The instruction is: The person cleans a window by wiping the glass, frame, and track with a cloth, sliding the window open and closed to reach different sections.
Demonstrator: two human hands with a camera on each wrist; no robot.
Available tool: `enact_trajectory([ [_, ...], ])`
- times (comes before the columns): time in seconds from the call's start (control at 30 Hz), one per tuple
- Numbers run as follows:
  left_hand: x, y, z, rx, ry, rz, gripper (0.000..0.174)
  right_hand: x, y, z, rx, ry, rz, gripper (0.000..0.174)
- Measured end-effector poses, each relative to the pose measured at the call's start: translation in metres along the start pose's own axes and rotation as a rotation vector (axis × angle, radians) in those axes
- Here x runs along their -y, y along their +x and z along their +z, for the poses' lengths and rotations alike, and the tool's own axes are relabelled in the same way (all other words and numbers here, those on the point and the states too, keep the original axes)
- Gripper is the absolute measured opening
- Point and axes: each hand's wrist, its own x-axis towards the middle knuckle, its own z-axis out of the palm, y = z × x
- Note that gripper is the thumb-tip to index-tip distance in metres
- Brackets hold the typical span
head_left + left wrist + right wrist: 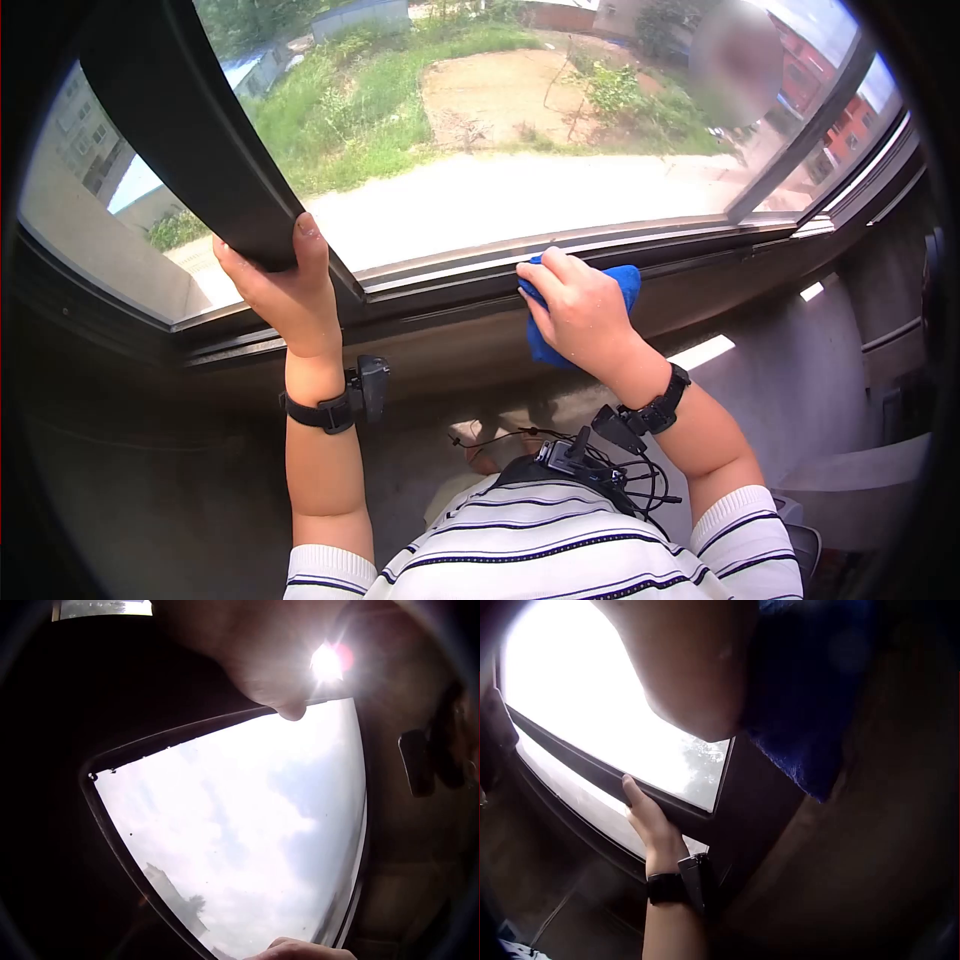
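Observation:
My left hand (290, 300) grips the dark upright window post (190, 120) low down, thumb on its right side and fingers on its left. Bunched under my right hand (580, 310) is a blue cloth (627, 285), held with curled fingers against the dark bottom rail (440, 290) of the window. Part of the cloth hangs down below the rail. In the right wrist view the cloth (810, 697) is a dark blue fold beside the hand, and my left hand (654, 825) shows on the frame farther off. The palm hides the cloth's middle.
Glass panes (480, 190) stand above the rail, with a yard outside. A second slanting frame bar (800, 130) is at the right. Below the sill lies a grey floor (790, 400) with patches of sunlight. Black cables (650, 480) hang at my waist.

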Motion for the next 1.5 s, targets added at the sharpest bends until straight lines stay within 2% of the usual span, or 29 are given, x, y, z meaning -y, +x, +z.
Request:
enact_trajectory([
  [0.07, -0.002, 0.000, 0.001, 0.006, -0.004, 0.039, 0.038, 0.018, 0.007, 0.025, -0.060, 0.081, -0.105, 0.018],
  [0.1, -0.001, 0.001, 0.000, 0.007, 0.021, 0.061, 0.037, 0.026, 0.011, 0.035, 0.002, 0.086, -0.148, 0.030],
  [0.2, 0.003, 0.001, -0.003, 0.010, 0.044, 0.043, 0.038, 0.055, 0.033, 0.062, -0.047, 0.218, -0.317, 0.026],
  [0.3, 0.003, 0.001, -0.003, -0.012, 0.081, 0.071, 0.039, 0.064, 0.043, 0.061, -0.128, 0.332, -0.291, 0.022],
  [0.43, 0.005, 0.002, -0.007, -0.015, 0.227, 0.069, 0.040, 0.015, 0.025, 0.035, -0.102, 0.259, -0.197, 0.018],
  [0.57, 0.012, 0.002, -0.011, -0.035, 0.303, 0.050, 0.045, -0.043, -0.005, -0.003, -0.122, 0.256, -0.072, 0.023],
  [0.77, 0.023, -0.001, -0.015, -0.098, 0.328, 0.039, 0.046, -0.139, -0.050, -0.057, -0.080, 0.147, 0.050, 0.022],
  [0.83, 0.026, 0.001, -0.018, -0.096, 0.327, 0.044, 0.046, -0.166, -0.064, -0.080, -0.058, 0.108, 0.131, 0.023],
  [1.03, 0.022, -0.001, -0.017, -0.112, 0.375, 0.010, 0.048, -0.242, -0.115, -0.117, -0.170, -0.205, 0.415, 0.019],
  [1.17, 0.026, -0.001, -0.018, -0.149, 0.423, 0.005, 0.048, -0.239, -0.116, -0.105, -0.237, -0.157, 0.427, 0.026],
  [1.2, 0.022, -0.001, -0.013, -0.155, 0.431, 0.011, 0.043, -0.234, -0.114, -0.102, -0.209, -0.139, 0.419, 0.030],
  [1.23, 0.018, -0.001, -0.010, -0.161, 0.440, 0.016, 0.039, -0.230, -0.112, -0.095, -0.228, -0.121, 0.430, 0.027],
  [1.3, 0.022, 0.000, -0.016, -0.159, 0.485, -0.058, 0.054, -0.223, -0.106, -0.087, -0.247, -0.089, 0.426, 0.025],
  [1.37, 0.034, 0.000, -0.018, -0.263, 0.624, 0.091, 0.055, -0.212, -0.099, -0.081, -0.249, -0.049, 0.404, 0.021],
  [1.5, 0.023, 0.000, -0.012, -0.231, 0.532, 0.030, 0.058, -0.174, -0.078, -0.063, -0.188, 0.136, 0.316, 0.017],
])
